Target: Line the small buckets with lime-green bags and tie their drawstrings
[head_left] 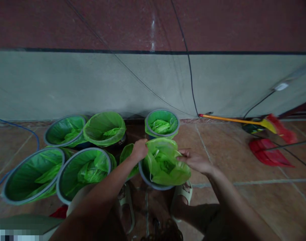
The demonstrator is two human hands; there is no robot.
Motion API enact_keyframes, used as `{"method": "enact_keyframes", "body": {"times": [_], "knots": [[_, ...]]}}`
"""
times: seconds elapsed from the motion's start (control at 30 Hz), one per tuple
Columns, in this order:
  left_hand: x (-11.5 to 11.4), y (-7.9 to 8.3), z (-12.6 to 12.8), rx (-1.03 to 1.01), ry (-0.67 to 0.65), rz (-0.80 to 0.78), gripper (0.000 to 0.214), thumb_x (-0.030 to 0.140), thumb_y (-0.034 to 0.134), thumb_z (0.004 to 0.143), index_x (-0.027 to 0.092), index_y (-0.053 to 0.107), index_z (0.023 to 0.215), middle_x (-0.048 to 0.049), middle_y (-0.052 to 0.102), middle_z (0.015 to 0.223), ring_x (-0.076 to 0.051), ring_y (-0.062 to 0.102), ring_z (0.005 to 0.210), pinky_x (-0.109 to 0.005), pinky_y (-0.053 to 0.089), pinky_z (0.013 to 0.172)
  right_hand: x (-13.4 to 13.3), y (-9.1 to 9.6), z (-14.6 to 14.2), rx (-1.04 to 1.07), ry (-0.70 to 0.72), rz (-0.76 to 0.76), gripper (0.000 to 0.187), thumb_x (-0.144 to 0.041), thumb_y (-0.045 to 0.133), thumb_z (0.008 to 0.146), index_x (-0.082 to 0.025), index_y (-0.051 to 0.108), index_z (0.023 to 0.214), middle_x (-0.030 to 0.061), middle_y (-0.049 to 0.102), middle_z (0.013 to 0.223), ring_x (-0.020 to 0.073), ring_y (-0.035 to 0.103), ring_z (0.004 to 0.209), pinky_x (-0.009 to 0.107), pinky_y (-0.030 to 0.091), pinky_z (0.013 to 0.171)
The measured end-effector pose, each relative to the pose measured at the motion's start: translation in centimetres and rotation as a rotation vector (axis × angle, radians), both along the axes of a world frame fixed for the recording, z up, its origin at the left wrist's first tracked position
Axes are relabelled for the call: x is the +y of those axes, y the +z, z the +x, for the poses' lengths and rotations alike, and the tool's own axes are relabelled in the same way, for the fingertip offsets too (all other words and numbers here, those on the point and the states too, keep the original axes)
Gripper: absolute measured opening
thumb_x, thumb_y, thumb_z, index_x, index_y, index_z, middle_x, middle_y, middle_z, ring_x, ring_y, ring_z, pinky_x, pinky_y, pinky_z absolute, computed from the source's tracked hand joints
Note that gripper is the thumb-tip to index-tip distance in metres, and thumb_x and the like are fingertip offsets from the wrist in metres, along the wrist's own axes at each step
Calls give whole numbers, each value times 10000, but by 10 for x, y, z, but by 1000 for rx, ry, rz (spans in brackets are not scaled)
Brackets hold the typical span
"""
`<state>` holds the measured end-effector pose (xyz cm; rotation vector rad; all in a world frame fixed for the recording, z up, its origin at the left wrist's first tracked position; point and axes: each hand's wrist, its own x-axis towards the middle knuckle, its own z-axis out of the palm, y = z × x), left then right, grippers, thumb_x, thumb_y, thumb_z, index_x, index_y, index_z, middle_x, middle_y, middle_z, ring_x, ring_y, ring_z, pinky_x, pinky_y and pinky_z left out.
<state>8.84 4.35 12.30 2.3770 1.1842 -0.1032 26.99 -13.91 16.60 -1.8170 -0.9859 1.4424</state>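
Note:
A green trash bag (168,175) is spread open between my two hands, over a bin whose grey rim (156,185) shows beneath it. My left hand (140,149) is closed on the bag's upper left edge. On the right edge, my right hand (193,158) pinches the bag between thumb and fingers. White drawstring shows along the bag's left side, and more green plastic lies bunched inside. Left of this bin, partly behind my left forearm, hangs another piece of green plastic (126,154). Just beyond stands a lined bin (162,136) with a bunched bag inside.
Several bins lined in green, including a front one (60,174) and a back one (104,142), stand at the left. A broom (233,119) and red dustpan (268,153) lie at the right. Cables run down the wall (92,83); a blue hose (37,140) crosses the left floor.

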Motion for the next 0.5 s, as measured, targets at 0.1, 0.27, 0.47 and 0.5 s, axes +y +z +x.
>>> {"method": "enact_keyframes", "body": {"times": [0.1, 0.27, 0.47, 0.5], "knots": [[3, 8, 2, -217, 56, 21, 327, 95, 403, 883, 171, 699, 1000, -66, 731, 980, -182, 664, 943, -257, 473, 908, -8, 14, 7, 207, -22, 21, 377, -476, 680, 744, -162, 708, 951, 46, 748, 853, 183, 687, 767, 321, 549, 770], [12, 15, 0, -362, 106, 44, 330, 122, 398, 908, 151, 668, 1095, -81, 723, 1059, -184, 660, 984, -260, 471, 924, -16, 25, 18, 199, 40, 94, 348, -451, 688, 761, -167, 707, 961, 48, 748, 953, 184, 689, 860, 316, 527, 843], [8, -3, -8, 94, -81, -50, 220, 135, 524, 855, 144, 707, 977, -142, 725, 1058, -257, 670, 1052, -297, 479, 918, -12, -9, 13, -532, 311, -220, 256, -355, 644, 813, -150, 724, 944, 93, 745, 956, 230, 681, 883, 289, 495, 760], [6, -6, -9, 145, -99, -57, 215, 142, 526, 857, 146, 711, 965, -151, 726, 1057, -265, 672, 1059, -302, 484, 912, -10, -16, 11, -630, 330, -277, 280, -363, 632, 828, -149, 721, 985, 110, 741, 1004, 242, 681, 919, 295, 491, 774]]}}
